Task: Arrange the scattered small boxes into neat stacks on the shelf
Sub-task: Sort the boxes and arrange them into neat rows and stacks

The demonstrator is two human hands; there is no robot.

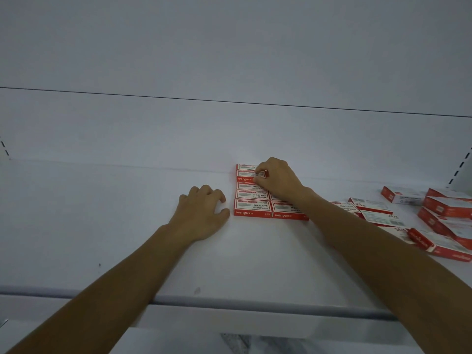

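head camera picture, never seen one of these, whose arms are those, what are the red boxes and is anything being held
There is no machine here. A person wears one wide-angle camera on the head, so you look forward and down along their own two bare arms.

They reach onto a white shelf. In the middle, small red and white boxes sit in a tidy block, rows side by side.

The right hand reaches to the back of that block and pinches the end of the back box with curled fingers. The left hand rests on the shelf just left of the block, fingers loosely curled, holding nothing.

Far right, loose boxes of the same kind lie at odd angles, not yet tidied.
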